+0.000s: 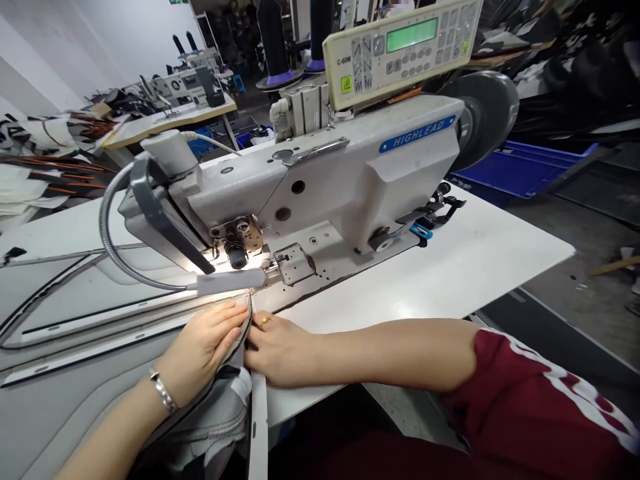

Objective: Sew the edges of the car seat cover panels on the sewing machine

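Note:
Grey padded fabric (115,373) with dark edging lies on the white table left of and below the needle area of a sewing machine (320,173). My left hand (207,343) rests on it, fingers stretched out together near the fabric's edge. Beside it, my right hand (280,350) has its fingers curled round the edge, where a white strip (259,413) hangs down past the table's front. The fingertips of my right hand are partly hidden by the fabric. A lit lamp (230,282) on a flexible metal neck shines just above both hands.
The machine's control panel (405,50) stands above its arm, with thread cones (276,47) behind. A handwheel (483,117) is at the right end. The white table (505,247) extends right, near a blue crate (525,167). Another sewing table (175,120) stands at the back left.

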{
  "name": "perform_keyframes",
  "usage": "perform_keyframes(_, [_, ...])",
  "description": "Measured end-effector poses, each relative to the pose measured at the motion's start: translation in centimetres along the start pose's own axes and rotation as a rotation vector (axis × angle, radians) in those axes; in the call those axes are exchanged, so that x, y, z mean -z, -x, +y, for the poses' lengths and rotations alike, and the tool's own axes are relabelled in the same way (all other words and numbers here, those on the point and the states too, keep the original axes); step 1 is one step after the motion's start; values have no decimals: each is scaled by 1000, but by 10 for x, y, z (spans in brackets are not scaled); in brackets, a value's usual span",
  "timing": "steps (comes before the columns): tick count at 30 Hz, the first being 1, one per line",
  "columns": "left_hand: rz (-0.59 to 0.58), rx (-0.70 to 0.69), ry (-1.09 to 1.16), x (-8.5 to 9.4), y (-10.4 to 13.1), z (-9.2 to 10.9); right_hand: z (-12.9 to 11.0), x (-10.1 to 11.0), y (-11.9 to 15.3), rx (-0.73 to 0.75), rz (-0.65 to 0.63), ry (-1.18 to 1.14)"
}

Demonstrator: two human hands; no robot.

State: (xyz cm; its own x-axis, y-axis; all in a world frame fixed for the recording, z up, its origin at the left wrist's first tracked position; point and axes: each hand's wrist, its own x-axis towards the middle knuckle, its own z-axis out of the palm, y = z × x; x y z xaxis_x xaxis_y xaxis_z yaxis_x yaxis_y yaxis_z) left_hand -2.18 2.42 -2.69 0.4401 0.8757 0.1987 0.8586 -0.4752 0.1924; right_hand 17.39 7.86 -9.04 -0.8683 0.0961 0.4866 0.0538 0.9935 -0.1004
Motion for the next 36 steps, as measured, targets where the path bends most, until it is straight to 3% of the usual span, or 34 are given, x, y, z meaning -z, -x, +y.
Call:
perform_keyframes(5, [-42, 20, -65, -13, 4, -2, -15, 3, 8, 82, 138, 47])
perform_keyframes(9, [-21, 50, -103, -23, 8, 1, -13, -2, 8, 101, 161, 43])
perform_keyframes(23, [-26, 92, -72, -20, -22, -12, 7, 5, -1, 21, -73, 34])
perform_keyframes(31, [-23, 161, -27, -28, -30, -32, 14, 5, -1, -45, -163, -3])
perform_keyframes(36, [-107, 140, 55, -2, -17, -26, 13, 21, -5, -96, -226, -78])
